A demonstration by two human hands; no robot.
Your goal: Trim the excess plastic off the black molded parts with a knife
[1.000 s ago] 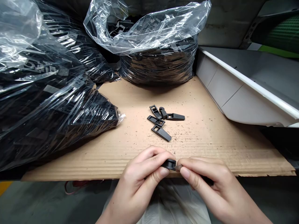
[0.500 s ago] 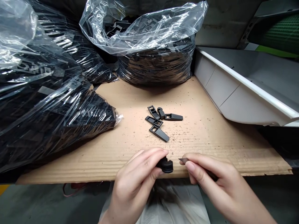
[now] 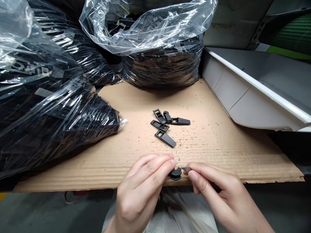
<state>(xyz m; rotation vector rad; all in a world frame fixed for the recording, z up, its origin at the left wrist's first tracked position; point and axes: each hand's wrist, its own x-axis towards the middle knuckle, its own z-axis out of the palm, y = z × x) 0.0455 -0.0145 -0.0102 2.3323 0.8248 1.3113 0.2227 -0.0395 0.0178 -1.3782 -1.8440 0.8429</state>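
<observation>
My left hand is closed on a black plastic part whose rounded, grooved end sticks out past the fingertips. Between the thumb and fingers of my right hand is a small pointed blade; its handle is mostly hidden in the palm. The blade's tip points left and lies at the part's edge, though I cannot tell whether it touches. Beyond my hands, several black plastic clips lie loosely together, among them a tapered clip with a square opening and a short hooked piece.
A cardboard sheet strewn with tiny dark shavings covers the work surface. At the back stands a clear plastic bag full of black parts. Another filled bag bulges in from the left. A grey-white tray stands at the right.
The blade in my right hand has moved left, right up to the black part. My left hand has turned the part, so its rounded end shows more from above.
</observation>
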